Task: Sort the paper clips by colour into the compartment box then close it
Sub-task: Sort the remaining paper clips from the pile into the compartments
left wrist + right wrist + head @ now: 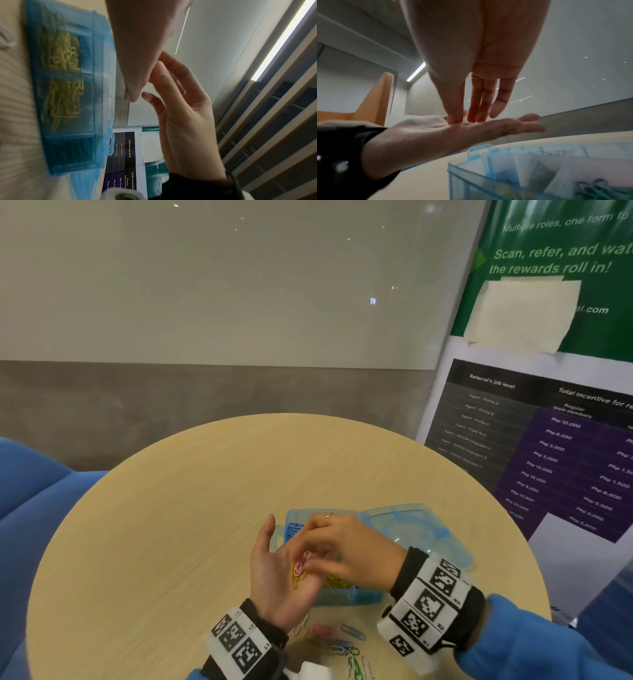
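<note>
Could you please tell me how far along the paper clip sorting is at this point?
Partly done: the box already holds yellow and blue clips. In hand: the left hand cups pink and yellow clips while the right hand picks at them. Left: the loose clips on the table, then the lid.

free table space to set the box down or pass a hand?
Bare table runs left of the left hand and beyond the compartment box to the far rim. Crowded: the near edge between the wrists, where loose paper clips lie.
</note>
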A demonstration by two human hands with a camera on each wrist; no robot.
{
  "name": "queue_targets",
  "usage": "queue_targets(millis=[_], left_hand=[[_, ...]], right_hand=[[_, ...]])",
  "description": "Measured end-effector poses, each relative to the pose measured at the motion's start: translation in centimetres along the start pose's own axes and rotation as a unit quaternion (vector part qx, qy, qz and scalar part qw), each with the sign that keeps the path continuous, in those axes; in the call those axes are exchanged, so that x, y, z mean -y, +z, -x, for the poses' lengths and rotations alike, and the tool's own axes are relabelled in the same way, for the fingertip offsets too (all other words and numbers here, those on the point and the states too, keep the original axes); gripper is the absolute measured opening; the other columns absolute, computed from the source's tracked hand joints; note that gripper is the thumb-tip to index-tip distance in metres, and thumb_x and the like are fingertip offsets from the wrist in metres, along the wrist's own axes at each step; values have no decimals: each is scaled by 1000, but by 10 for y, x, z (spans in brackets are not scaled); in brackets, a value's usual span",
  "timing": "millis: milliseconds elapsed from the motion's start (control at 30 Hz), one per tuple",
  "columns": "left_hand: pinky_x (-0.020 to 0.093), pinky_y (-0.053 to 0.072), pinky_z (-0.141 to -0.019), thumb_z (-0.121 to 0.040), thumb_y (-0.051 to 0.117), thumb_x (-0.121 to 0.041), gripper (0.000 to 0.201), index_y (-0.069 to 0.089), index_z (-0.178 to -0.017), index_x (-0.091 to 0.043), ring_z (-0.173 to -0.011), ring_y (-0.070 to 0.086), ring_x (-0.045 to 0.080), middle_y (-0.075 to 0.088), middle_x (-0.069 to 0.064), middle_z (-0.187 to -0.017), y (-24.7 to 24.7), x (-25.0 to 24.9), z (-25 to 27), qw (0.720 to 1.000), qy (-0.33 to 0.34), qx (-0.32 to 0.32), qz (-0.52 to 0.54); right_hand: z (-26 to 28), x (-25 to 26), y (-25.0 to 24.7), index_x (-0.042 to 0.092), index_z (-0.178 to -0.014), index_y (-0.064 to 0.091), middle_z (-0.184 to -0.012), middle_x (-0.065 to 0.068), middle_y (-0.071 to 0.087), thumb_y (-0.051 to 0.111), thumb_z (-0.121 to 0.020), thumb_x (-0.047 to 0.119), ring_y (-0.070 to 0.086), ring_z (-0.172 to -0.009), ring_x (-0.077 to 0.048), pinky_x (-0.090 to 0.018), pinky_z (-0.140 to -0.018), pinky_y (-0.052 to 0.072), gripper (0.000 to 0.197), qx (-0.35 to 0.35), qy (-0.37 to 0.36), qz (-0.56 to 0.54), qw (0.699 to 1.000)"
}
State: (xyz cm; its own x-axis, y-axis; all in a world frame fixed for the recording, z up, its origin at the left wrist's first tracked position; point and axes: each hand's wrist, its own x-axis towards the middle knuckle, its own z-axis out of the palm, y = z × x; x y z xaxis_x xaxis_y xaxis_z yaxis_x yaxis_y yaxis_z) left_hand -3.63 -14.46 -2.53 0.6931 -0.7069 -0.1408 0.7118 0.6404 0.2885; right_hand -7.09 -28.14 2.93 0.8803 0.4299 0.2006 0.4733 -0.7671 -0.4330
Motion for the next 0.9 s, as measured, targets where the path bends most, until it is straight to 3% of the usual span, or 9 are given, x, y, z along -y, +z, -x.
queue_targets(millis=[67, 133, 200, 300, 467, 633, 733, 800, 900], left_hand=[[32, 37, -99, -87, 49, -56, 71, 54, -121, 6, -101, 58, 29, 59, 20, -103, 0, -1, -1, 1000, 3, 0, 5], [31, 30, -111, -90, 47, -56, 82, 39, -142, 7, -119, 50, 28, 51, 19, -124, -1, -1, -2, 1000, 7, -8, -11], [31, 23, -117, -92, 45, -57, 87, 23, -151, 3, -133, 38, 25, 38, 17, -141, 0, -1, -3, 1000, 10, -12, -21], [34, 22, -119, -92, 44, -56, 87, 30, -146, 10, -143, 32, 24, 32, 17, -153, 1, -1, -2, 1000, 3, -11, -21], [38, 22, -120, -94, 40, -55, 82, 38, -141, 13, -140, 38, 33, 38, 27, -149, 3, 1, -1, 1000, -11, -22, -9], [34, 21, -121, -91, 50, -51, 85, 25, -150, 6, -146, 28, 25, 20, 15, -159, 1, 0, -4, 1000, -4, -25, 8], [33, 33, -115, -92, 48, -51, 84, 26, -150, 6, -141, 38, 25, 29, 17, -156, 0, 0, -5, 1000, -5, -7, 24], [33, 48, -101, -93, 44, -53, 82, 31, -147, 7, -127, 52, 27, 47, 21, -143, 1, 1, -4, 1000, -9, 9, 26], [35, 56, -88, -95, 41, -52, 72, 50, -133, 9, -104, 64, 29, 61, 22, -119, 4, 1, -1, 999, -12, 13, 30]], right_hand=[[-6, 0, 1, 17, -97, 70, -96, 6, 55, 65, -89, 23, 57, -88, -10, -34, -82, 49, 11, 10, 6, 6, 1000], [-9, 1, 1, 15, -93, 68, -92, 9, 50, 66, -88, 20, 54, -84, -9, -33, -80, 48, 7, 13, -2, 10, 1000], [-10, 1, 0, 13, -91, 68, -90, 9, 49, 66, -88, 18, 51, -81, -5, -31, -80, 46, 6, 13, -9, 15, 1000], [-10, 0, -1, 10, -92, 66, -88, 10, 49, 63, -91, 17, 46, -80, -1, -30, -82, 42, 8, 17, -10, 23, 1000], [-9, -1, 3, 7, -95, 61, -94, -4, 60, 57, -95, 17, 52, -85, -9, -25, -79, 41, 10, 5, 1, 12, 1000], [-9, -3, 4, 12, -102, 65, -92, 11, 53, 62, -92, 19, 47, -81, 3, -10, -78, 36, 12, 19, -6, 0, 1000], [-10, -5, 4, 9, -98, 67, -88, 8, 52, 63, -92, 19, 47, -79, -1, -8, -74, 33, 12, 3, -9, 3, 1000], [-10, -7, 3, 8, -95, 65, -86, 7, 50, 62, -93, 19, 44, -77, -2, -9, -74, 32, 11, -12, -6, 13, 1000], [-7, -7, 3, 9, -92, 64, -85, 1, 55, 61, -92, 19, 42, -75, -2, -9, -75, 31, 11, -27, -8, 19, 999]])
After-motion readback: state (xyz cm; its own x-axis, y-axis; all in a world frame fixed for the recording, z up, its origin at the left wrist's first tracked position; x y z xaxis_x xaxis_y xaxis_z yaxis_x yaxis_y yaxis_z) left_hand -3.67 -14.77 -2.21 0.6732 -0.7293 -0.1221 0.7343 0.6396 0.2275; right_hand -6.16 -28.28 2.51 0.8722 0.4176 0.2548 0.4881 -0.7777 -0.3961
